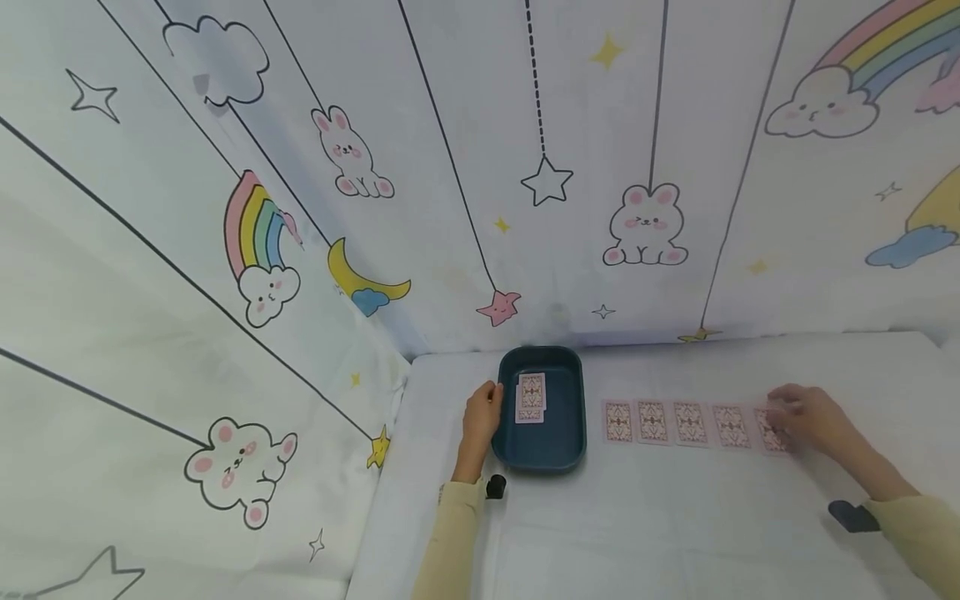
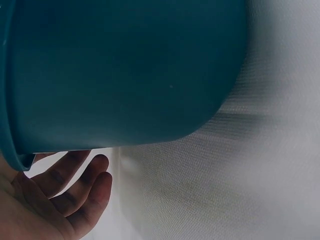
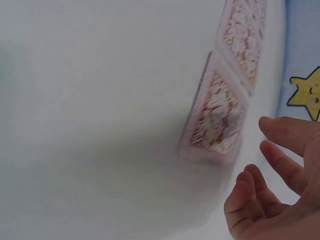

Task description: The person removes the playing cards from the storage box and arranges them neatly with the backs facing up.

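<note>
A dark teal tray (image 1: 543, 450) stands on the white cloth, two face-down playing cards (image 1: 532, 393) overlapping inside it. My left hand (image 1: 480, 421) grips its left rim. In the left wrist view, the curled fingers (image 2: 92, 200) show beside the tray's outer wall (image 2: 125, 75); the thumb is hidden. To the right lie several face-down cards (image 1: 691, 422) in a row. Above the rightmost card (image 1: 772, 432) hovers my right hand (image 1: 813, 423). In the right wrist view, its loosely bent fingers (image 3: 285, 135) are apart from that card (image 3: 217, 117), with nothing between them.
White cloth (image 1: 637, 525) covers the table. Behind it hangs a pale curtain (image 1: 450, 250) printed with bunnies, stars and rainbows, which also runs along the left side. Small black devices sit at the left wrist (image 1: 496, 487) and the right wrist (image 1: 853, 516).
</note>
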### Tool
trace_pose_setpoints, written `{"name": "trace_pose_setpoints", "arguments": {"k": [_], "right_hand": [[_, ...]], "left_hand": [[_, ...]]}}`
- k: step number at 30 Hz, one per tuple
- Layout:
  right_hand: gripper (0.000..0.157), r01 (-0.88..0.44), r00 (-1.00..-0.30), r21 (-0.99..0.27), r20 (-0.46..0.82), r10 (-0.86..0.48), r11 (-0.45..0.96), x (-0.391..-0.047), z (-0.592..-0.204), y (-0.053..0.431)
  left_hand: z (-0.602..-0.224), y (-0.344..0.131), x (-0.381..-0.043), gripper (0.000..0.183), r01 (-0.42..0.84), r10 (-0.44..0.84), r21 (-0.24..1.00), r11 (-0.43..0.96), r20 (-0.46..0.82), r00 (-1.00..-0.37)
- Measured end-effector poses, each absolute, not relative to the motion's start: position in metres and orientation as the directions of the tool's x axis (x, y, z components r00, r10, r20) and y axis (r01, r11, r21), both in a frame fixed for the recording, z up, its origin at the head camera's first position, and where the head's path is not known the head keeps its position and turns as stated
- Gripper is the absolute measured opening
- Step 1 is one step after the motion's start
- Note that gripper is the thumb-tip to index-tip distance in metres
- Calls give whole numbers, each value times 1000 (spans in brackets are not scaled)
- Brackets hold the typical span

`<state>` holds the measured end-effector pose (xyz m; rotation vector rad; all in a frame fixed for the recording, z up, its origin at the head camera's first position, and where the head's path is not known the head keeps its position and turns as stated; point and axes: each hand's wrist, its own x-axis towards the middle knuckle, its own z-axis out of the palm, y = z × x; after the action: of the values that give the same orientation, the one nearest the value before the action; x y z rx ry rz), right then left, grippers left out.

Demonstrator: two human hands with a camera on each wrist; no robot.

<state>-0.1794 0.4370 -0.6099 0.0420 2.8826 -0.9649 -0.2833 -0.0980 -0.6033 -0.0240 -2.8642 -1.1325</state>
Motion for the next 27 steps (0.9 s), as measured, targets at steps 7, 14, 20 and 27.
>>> {"name": "trace_pose_setpoints", "arguments": {"k": [7, 14, 20, 27], "right_hand": [[67, 35, -997, -604, -76, -13, 796, -187, -588, 406], [74, 19, -993, -640, -103, -61, 768, -195, -576, 377], [77, 6, -991, -667, -106, -87, 745, -203, -572, 354], [77, -44, -989, -692, -72, -130, 720, -216, -567, 317]], "left_hand": [[-602, -98, -282, 32, 47, -1, 683, 728, 70, -998], [-601, -97, -283, 32, 54, 5, 681, 731, 73, -997], [-600, -96, -285, 32, 28, -6, 685, 728, 47, -999], [-601, -98, -284, 32, 13, -15, 685, 729, 35, -999]]}}
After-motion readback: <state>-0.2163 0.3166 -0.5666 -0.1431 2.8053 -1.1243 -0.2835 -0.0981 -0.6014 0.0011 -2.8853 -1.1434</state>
